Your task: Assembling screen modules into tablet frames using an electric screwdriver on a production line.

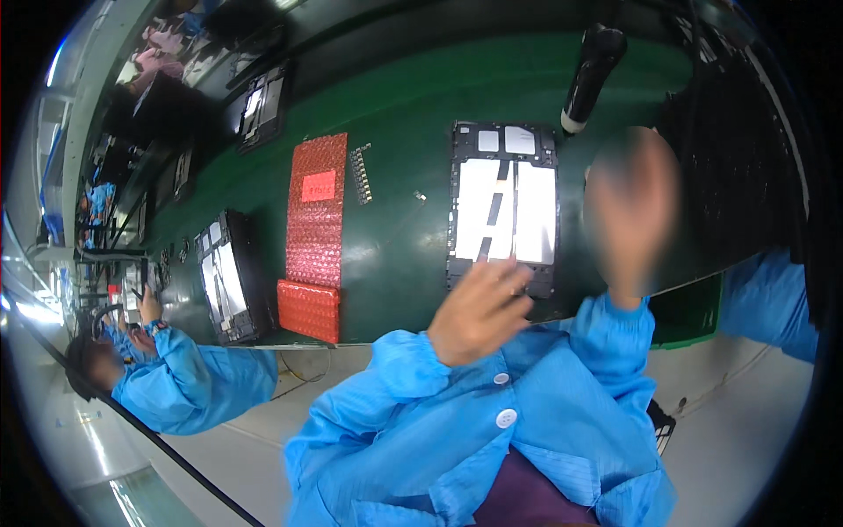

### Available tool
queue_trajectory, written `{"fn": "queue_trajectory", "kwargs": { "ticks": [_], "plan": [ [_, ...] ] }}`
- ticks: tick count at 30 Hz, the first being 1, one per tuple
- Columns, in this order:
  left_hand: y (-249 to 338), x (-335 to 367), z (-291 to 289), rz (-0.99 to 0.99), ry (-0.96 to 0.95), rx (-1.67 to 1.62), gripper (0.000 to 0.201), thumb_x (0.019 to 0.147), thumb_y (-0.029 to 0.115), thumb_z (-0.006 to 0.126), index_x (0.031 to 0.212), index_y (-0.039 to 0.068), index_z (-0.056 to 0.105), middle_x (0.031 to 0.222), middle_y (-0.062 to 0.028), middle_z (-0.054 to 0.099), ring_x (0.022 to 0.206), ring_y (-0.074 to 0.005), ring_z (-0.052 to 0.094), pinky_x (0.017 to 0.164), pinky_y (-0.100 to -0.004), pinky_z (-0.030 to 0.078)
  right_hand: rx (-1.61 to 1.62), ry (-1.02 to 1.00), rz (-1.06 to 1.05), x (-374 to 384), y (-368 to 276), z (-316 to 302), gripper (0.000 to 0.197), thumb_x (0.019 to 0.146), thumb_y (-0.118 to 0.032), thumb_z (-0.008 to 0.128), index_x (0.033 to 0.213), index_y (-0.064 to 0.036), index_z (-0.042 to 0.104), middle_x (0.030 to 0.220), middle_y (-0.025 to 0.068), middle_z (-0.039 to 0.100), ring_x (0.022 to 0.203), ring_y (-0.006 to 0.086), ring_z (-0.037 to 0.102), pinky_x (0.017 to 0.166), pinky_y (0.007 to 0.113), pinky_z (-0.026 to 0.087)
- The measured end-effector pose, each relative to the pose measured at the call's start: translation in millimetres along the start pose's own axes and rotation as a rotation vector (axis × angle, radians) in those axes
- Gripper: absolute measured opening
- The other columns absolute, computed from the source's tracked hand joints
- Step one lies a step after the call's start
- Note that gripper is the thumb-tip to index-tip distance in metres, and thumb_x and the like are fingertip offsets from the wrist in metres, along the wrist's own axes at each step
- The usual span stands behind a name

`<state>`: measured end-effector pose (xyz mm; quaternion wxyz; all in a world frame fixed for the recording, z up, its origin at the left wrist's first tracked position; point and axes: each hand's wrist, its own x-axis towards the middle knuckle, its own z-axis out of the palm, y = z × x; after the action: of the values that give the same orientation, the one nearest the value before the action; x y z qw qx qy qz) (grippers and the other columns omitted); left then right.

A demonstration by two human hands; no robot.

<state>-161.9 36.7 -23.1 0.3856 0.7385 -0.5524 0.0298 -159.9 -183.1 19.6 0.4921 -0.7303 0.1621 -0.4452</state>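
An opened tablet (pixel 534 215) with a black frame and white battery cells lies upright before me on the green bench. My left hand (pixel 481 307) rests at its lower edge, fingers stretched out and slightly bent over the black lower part. No object shows in that hand. To the right of the tablet, my right hand (pixel 637 206) is raised and smeared by motion, so its fingers cannot be made out. Left of the tablet are a tiny light-coloured part (pixel 420 196) and a strip of small metallic parts (pixel 361 176).
A red bubble-wrap sleeve (pixel 313 233) lies left of the strip. Another opened tablet (pixel 225 277) is farther left, near a co-worker in blue (pixel 189 382). At the back right is a black handheld tool (pixel 593 79) with a pale tip. A green bin (pixel 689 318) sits below the right bench edge.
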Motion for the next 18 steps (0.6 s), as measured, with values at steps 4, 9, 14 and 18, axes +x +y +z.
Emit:
{"fn": "queue_trajectory", "kwargs": {
  "ticks": [4,9,14,18],
  "plan": [
    [-14,-25,-18,-0.337,0.144,-0.036,0.049,0.070,0.006,0.073,0.116,0.006,0.056,0.134,-0.0213,0.041,0.127,-0.0416,0.034,0.102,-0.0526,0.030,-0.151,0.077,0.065,41,33,40,0.089,0.065,-0.020,0.081,0.135,0.0033,0.031,0.135,0.0222,0.039,0.127,0.0312,0.037,0.101,0.041,0.033],
    [-30,-31,16,-0.259,0.068,0.053,0.042,0.073,0.000,0.067,0.114,0.004,0.057,0.132,-0.0185,0.044,0.127,-0.0340,0.038,0.103,-0.0508,0.030,-0.056,0.060,0.045,74,64,71,0.078,0.067,-0.019,0.079,0.129,0.0050,0.038,0.128,0.0200,0.048,0.120,0.0278,0.045,0.097,0.033,0.037],
    [-42,-20,-6,-0.229,0.174,-0.028,0.030,0.073,0.002,0.068,0.103,0.002,0.062,0.116,-0.0178,0.056,0.108,-0.0328,0.055,0.091,-0.0425,0.044,0.229,-0.175,0.021,88,70,76,0.037,0.075,-0.004,0.071,0.108,0.0050,0.056,0.104,0.0108,0.063,0.091,0.0143,0.060,0.082,0.026,0.047],
    [-86,1,-40,-0.682,0.415,0.183,0.020,0.075,0.009,0.067,0.091,-0.001,0.063,0.091,-0.0156,0.062,0.079,-0.0303,0.061,0.070,-0.0391,0.049,0.128,-0.104,0.053,92,69,60,0.029,0.075,-0.005,0.071,0.101,0.0022,0.062,0.085,0.0073,0.066,0.079,0.0126,0.061,0.075,0.025,0.048]
  ]
}}
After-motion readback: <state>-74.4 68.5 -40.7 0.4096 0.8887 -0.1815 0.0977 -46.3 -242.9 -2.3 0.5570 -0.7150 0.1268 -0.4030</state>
